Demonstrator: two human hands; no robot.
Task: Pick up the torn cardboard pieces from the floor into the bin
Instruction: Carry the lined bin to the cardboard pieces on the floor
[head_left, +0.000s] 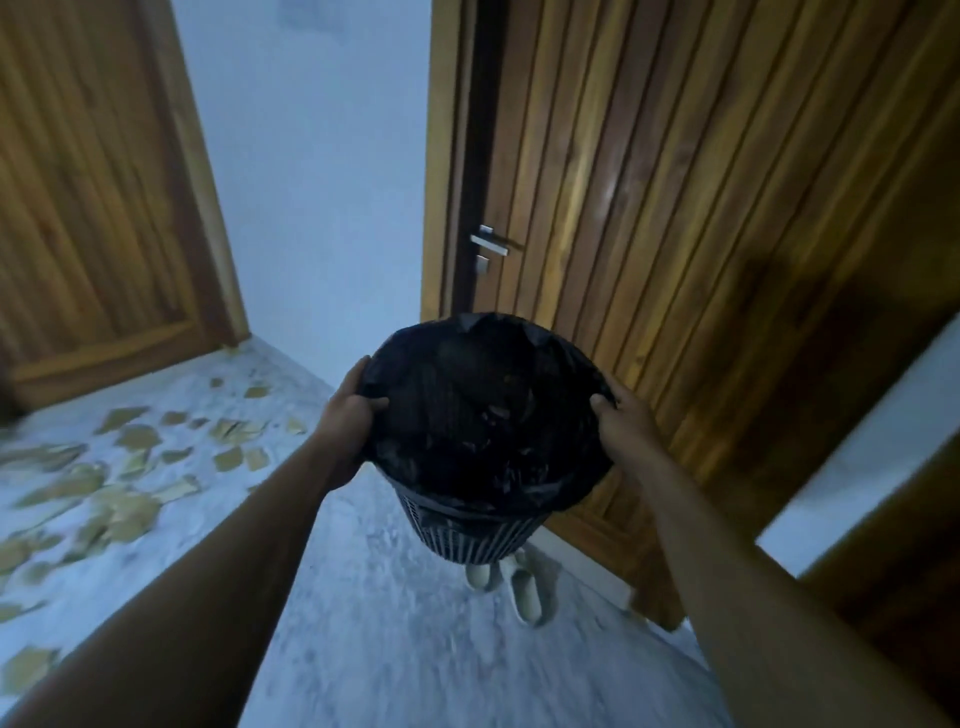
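Observation:
A dark slatted bin (470, 535) lined with a black plastic bag hangs in the air in front of me. My left hand (345, 415) grips its rim on the left side, thumb inside the bag. My right hand (623, 421) grips the rim on the right side in the same way. Several torn brown cardboard pieces (124, 499) lie scattered over the pale floor at the left, well apart from the bin. The view is blurred by motion.
A wooden door with a metal handle (488, 244) stands at the right, another wooden door (93, 208) at the left, with a white wall between them. A pair of pale slippers (511, 587) lies on the floor below the bin.

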